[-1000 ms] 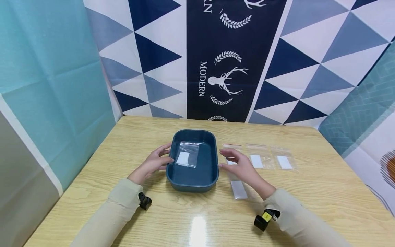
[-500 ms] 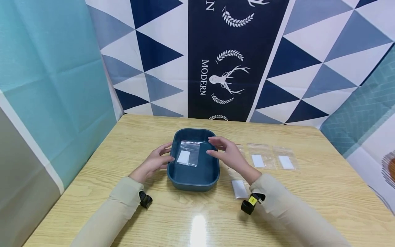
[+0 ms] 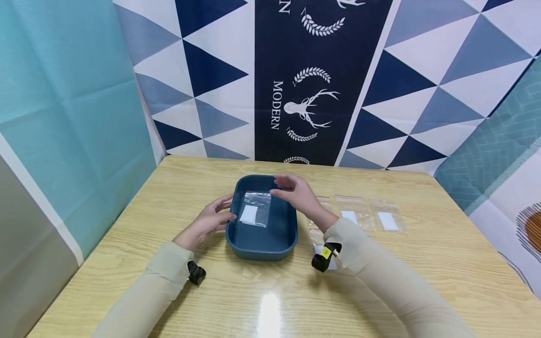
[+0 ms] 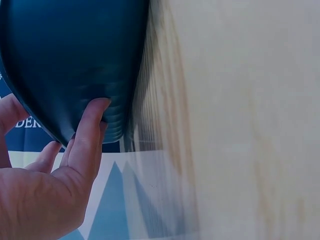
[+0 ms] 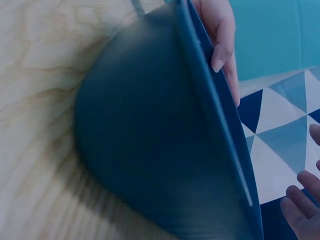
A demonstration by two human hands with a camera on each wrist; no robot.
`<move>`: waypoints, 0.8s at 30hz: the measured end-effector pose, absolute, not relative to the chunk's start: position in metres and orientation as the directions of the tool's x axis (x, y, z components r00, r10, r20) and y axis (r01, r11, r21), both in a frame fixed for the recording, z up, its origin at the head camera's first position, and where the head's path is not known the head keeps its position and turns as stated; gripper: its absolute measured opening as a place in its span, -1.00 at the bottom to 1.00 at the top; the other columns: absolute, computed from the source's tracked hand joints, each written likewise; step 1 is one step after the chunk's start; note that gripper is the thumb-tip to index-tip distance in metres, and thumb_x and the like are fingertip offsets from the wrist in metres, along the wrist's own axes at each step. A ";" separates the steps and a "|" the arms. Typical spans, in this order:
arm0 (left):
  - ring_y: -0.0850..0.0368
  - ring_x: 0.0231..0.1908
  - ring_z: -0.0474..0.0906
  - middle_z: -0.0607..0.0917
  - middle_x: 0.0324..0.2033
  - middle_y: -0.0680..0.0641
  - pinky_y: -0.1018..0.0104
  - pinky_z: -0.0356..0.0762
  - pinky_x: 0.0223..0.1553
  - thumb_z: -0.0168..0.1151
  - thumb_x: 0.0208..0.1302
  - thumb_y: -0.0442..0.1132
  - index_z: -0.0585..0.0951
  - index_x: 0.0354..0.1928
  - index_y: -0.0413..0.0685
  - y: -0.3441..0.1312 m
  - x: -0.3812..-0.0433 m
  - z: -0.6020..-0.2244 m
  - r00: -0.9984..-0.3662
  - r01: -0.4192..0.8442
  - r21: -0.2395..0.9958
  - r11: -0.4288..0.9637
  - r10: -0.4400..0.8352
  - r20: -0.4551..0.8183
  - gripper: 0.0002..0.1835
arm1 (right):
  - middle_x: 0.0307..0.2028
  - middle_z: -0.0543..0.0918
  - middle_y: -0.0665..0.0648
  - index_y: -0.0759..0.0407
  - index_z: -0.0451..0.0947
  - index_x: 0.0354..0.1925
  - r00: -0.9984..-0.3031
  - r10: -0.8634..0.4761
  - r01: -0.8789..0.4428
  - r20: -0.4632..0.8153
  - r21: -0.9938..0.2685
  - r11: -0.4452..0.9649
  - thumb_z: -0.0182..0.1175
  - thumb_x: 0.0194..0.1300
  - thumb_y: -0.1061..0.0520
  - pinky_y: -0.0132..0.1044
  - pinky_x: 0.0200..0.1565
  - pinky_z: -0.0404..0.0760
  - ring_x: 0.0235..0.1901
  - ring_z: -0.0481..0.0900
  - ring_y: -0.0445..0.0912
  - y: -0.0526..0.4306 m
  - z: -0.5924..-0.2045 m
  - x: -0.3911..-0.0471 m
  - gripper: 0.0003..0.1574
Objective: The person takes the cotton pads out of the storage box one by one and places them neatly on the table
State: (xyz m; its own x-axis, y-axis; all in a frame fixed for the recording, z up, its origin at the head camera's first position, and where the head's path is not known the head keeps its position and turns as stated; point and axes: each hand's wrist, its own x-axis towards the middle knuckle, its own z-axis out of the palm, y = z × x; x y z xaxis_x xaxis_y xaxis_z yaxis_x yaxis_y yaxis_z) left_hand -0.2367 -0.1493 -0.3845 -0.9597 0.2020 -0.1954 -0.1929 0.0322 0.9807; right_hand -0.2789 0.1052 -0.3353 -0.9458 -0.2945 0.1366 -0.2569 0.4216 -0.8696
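Note:
A dark blue rectangular tub [image 3: 262,254] stands on the table, with a clear zip bag [image 3: 261,211] holding a white card lying inside it. My left hand [image 3: 208,221] grips the tub's left side; in the left wrist view its fingers [image 4: 89,135] lie against the outer wall. Over the far right part of the tub is my right hand [image 3: 297,193], fingers loosely bent and holding nothing. The right wrist view has the same right hand [image 5: 304,205] at its edge, apart from the tub wall [image 5: 150,115].
Right of the tub lie more clear zip bags with white cards: one by the right sleeve [image 3: 350,216], another farther right [image 3: 388,221], others partly covered by the right arm. Patterned cloth [image 3: 220,94] hangs behind the wooden table [image 3: 190,180].
My right hand has moved left from beside the tub's right wall to over its far right part, its arm now covering some bags. The left hand, tub and bag inside stay put.

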 end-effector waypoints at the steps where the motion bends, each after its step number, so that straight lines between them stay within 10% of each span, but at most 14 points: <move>1: -0.11 0.00 0.50 0.26 0.27 -0.23 0.14 0.57 -0.11 0.09 0.22 -0.47 0.15 0.42 0.04 -0.149 -0.237 -0.384 -0.959 -0.192 0.981 0.033 0.203 -0.195 -0.27 | 0.06 0.53 0.12 0.11 0.44 0.17 -0.947 -0.292 -0.252 0.132 -0.871 0.423 0.29 0.18 0.02 -0.11 0.09 0.45 0.07 0.45 -0.01 0.103 -0.334 -0.281 -0.41; 24: -0.15 0.02 0.49 0.27 0.27 -0.24 0.10 0.56 -0.09 0.09 0.22 -0.47 0.18 0.40 0.03 -0.147 -0.237 -0.383 -0.962 -0.200 0.979 0.044 0.182 -0.204 -0.29 | 0.05 0.53 0.18 0.15 0.44 0.16 -0.963 -0.260 -0.178 0.073 -0.895 0.410 0.31 0.16 0.07 -0.15 0.03 0.50 0.05 0.47 0.02 0.052 -0.333 -0.317 -0.40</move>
State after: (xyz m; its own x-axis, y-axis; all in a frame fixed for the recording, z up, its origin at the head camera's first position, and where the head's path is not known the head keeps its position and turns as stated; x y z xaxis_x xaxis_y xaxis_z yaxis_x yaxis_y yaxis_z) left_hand -0.2373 -0.1475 -0.3827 -0.9617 0.1825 -0.2045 -0.1998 0.0441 0.9789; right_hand -0.3174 0.0517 -0.3326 -0.9630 -0.2595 0.0731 -0.1783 0.4095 -0.8947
